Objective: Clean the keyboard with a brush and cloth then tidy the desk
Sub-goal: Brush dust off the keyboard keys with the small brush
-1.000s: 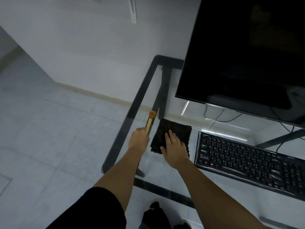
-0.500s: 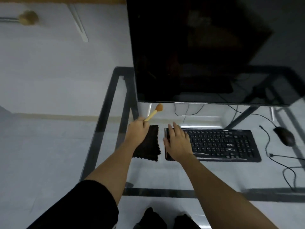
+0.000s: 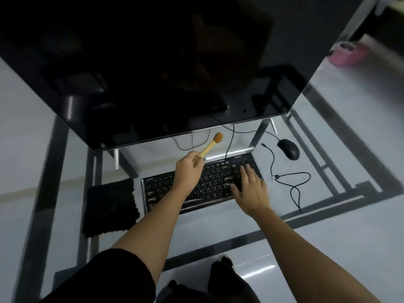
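Note:
A black keyboard (image 3: pixel 166 191) lies on the glass desk (image 3: pixel 328 215) below the monitor. My left hand (image 3: pixel 189 171) hovers over the keyboard's middle, shut on a small brush (image 3: pixel 211 145) with a pale wooden handle and orange bristles pointing up and right. My right hand (image 3: pixel 251 186) rests flat on the keyboard's right end, fingers spread. A dark cloth (image 3: pixel 110 206) lies flat on the desk to the left of the keyboard, untouched.
A large black monitor (image 3: pixel 153 62) overhangs the back of the desk. A black mouse (image 3: pixel 288 148) and a loose looping cable (image 3: pixel 293 184) lie right of the keyboard. A pink object (image 3: pixel 347 53) sits on the floor far right.
Both hands moved right, off the cloth and onto the keyboard. My right hand went from the keyboard's left end to its right end. The view swung right.

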